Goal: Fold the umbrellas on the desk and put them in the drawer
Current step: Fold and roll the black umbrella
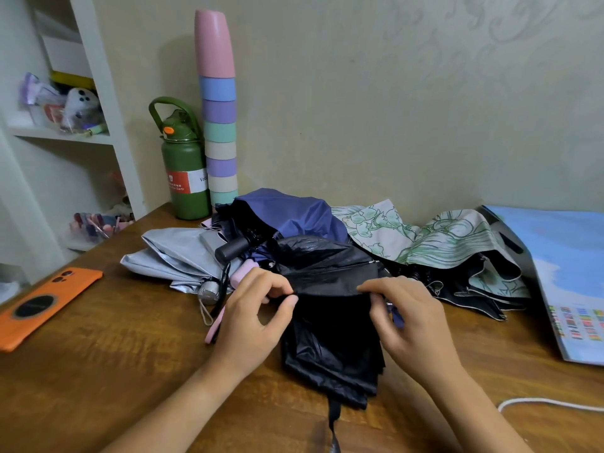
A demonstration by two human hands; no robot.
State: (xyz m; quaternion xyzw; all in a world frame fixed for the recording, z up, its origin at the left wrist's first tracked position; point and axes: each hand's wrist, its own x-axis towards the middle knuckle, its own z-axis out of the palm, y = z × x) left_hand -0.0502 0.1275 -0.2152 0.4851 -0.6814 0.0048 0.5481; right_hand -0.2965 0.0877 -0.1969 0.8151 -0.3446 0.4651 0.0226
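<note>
I have the black umbrella [330, 338] lying on the counter [130, 354] between my hands, its strap trailing back toward me. My left hand [251, 322] pinches the left end of a canopy fold between thumb and forefinger, and my right hand [405, 322] pinches the right end of the same fold, so the cloth edge runs taut from one to the other. To do this step well, I judge I should keep that edge stretched flat, lay each panel over the one beneath it in the same direction, and press the ribs close to the shaft before I wrap the strap around; loose cloth would bunch up and leave the bundle fat. Just past my left hand lie the grey umbrella [176, 256] and a pink handle [243, 271], touching the heap. Straight beyond my fingers sits the navy umbrella [294, 214] with its black handle pointing left, and beyond my right hand sprawls the leaf-print umbrella [441, 240], half open. All of these are not yet folded, I think. Far left of my left hand rests an orange phone [42, 305]. I cannot see the drawer from here.
</note>
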